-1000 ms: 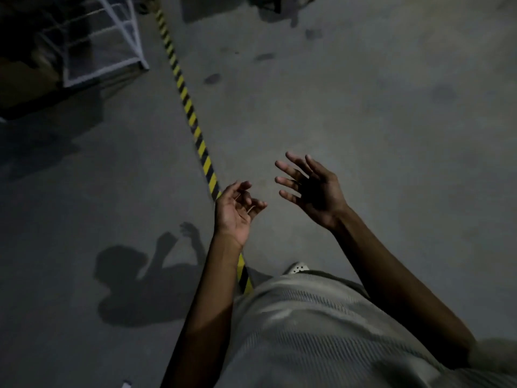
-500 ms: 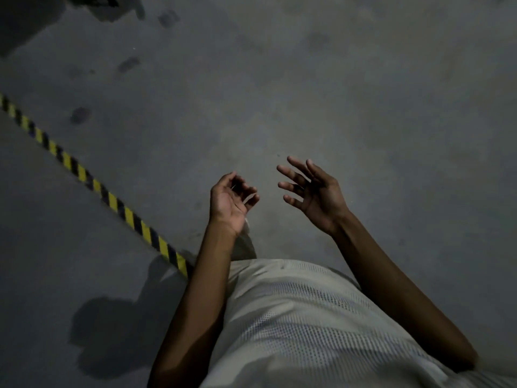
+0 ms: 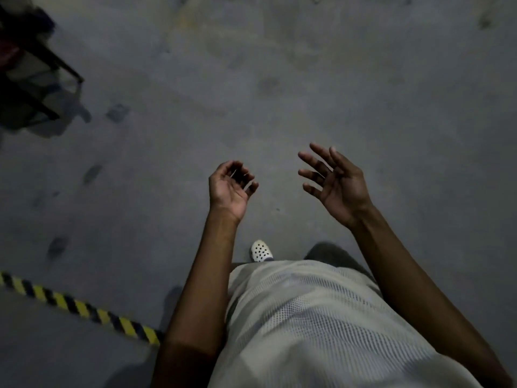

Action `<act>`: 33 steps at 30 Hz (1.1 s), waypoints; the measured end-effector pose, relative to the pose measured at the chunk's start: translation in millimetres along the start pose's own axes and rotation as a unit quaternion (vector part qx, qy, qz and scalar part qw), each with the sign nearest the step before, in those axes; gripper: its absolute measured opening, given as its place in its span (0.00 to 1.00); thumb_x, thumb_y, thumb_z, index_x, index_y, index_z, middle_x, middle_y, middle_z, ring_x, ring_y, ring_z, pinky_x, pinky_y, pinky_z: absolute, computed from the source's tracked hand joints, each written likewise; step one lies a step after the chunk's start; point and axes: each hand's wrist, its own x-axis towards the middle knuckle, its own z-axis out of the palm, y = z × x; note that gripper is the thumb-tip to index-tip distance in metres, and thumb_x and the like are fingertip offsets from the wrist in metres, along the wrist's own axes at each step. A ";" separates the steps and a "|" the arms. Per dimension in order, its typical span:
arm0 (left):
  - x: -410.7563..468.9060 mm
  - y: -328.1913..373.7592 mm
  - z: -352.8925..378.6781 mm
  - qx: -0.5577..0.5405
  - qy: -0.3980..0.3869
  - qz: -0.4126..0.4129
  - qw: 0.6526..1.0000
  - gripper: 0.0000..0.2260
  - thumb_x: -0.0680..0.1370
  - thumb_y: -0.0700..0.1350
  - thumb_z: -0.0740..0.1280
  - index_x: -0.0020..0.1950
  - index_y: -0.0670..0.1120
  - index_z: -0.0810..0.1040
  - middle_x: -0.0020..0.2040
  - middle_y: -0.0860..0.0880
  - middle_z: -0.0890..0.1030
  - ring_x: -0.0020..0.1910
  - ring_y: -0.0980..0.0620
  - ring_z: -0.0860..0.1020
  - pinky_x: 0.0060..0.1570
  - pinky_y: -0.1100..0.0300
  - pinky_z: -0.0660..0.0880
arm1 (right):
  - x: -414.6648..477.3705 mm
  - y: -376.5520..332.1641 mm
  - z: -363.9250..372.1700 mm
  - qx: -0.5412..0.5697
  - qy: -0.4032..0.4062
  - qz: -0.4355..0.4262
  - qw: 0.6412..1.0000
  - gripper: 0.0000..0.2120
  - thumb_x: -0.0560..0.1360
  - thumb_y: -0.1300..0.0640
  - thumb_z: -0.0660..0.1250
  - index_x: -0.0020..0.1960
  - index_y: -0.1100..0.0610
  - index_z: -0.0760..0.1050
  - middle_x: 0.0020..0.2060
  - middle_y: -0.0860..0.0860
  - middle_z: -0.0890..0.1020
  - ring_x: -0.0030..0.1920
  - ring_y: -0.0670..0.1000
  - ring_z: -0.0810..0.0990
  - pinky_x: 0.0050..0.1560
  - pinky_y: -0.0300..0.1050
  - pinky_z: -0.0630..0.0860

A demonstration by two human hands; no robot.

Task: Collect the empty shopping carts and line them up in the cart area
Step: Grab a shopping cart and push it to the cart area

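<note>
Out over bare concrete floor, both hands are empty: the left hand loosely curled on nothing, the right hand spread wide. No cart is gripped, so collecting looks far from finished. A dark frame at far left might be a cart, too blurred to call. Striped floor tape runs behind-left; nothing blocks the path.

no readable text, labels, brands or numbers anywhere, only unlettered yellow-black hazard tape on the floor
</note>
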 end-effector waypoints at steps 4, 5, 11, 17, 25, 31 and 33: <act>46.5 30.1 32.0 0.040 -0.045 -0.032 0.998 0.12 0.82 0.46 0.60 0.41 0.46 0.77 0.34 0.50 0.79 0.33 0.52 0.78 0.38 0.58 0.73 | 35.7 -14.4 16.6 0.014 0.032 -0.013 0.999 0.22 0.85 0.44 0.57 0.73 0.52 0.75 0.68 0.54 0.82 0.54 0.52 0.83 0.53 0.49 0.78; 57.9 35.5 38.6 0.043 -0.055 -0.043 0.997 0.12 0.82 0.46 0.60 0.41 0.46 0.78 0.34 0.50 0.79 0.33 0.51 0.78 0.38 0.58 0.73 | 47.0 -17.9 18.8 0.022 0.040 -0.013 0.999 0.23 0.85 0.44 0.58 0.74 0.53 0.75 0.68 0.54 0.82 0.54 0.52 0.83 0.53 0.49 0.78; 133.8 68.3 72.0 0.058 -0.064 -0.087 0.992 0.12 0.82 0.46 0.62 0.39 0.47 0.76 0.34 0.50 0.79 0.33 0.51 0.77 0.38 0.57 0.73 | 143.6 -50.9 34.7 0.054 0.064 -0.007 0.996 0.24 0.84 0.44 0.59 0.75 0.54 0.74 0.67 0.54 0.82 0.53 0.52 0.83 0.52 0.48 0.77; 239.7 137.4 122.8 0.113 -0.026 -0.048 0.992 0.19 0.78 0.37 0.64 0.27 0.48 0.71 0.27 0.50 0.72 0.29 0.53 0.74 0.35 0.59 0.71 | 285.6 -100.8 54.1 0.037 0.042 0.007 0.998 0.21 0.84 0.45 0.59 0.73 0.52 0.76 0.65 0.53 0.83 0.53 0.51 0.83 0.52 0.48 0.77; 377.7 254.7 226.8 0.143 0.007 0.104 0.984 0.25 0.65 0.21 0.57 0.24 0.51 0.60 0.24 0.51 0.61 0.22 0.55 0.56 0.29 0.58 0.50 | 474.4 -257.4 107.5 -0.008 0.030 -0.040 0.999 0.15 0.85 0.48 0.60 0.66 0.52 0.79 0.56 0.51 0.86 0.48 0.49 0.83 0.49 0.46 0.77; 469.7 303.1 283.8 0.151 0.024 0.119 0.981 0.27 0.73 0.22 0.52 0.23 0.50 0.64 0.24 0.54 0.61 0.22 0.55 0.57 0.25 0.62 0.54 | 575.6 -306.5 143.1 -0.049 0.011 -0.011 0.999 0.15 0.85 0.48 0.60 0.66 0.53 0.79 0.53 0.51 0.86 0.46 0.49 0.83 0.47 0.45 0.78; 507.3 315.7 302.8 0.142 0.028 0.108 0.984 0.26 0.78 0.24 0.51 0.28 0.50 0.65 0.24 0.54 0.61 0.21 0.56 0.57 0.24 0.62 0.51 | 607.1 -313.6 145.5 -0.060 0.018 0.013 0.998 0.15 0.85 0.48 0.61 0.66 0.53 0.79 0.52 0.51 0.86 0.46 0.49 0.83 0.47 0.46 0.78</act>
